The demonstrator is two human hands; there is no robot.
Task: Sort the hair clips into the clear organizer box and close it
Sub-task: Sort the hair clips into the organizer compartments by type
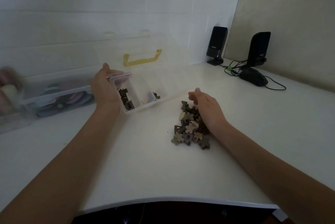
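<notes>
The clear organizer box stands open on the white table, its lid up with a yellow handle. Dark square clips lie in its left compartment, and a few more sit in the middle one. My left hand holds the box's left end, thumb up along the edge. A pile of brown and beige flower-shaped and square hair clips lies to the right of the box. My right hand rests on the pile's right side with its fingers curled over the clips.
Another clear container with pastel items sits at the left, blurred. Two black speakers and a black mouse with cables stand at the back right corner. The table's front edge curves close to me.
</notes>
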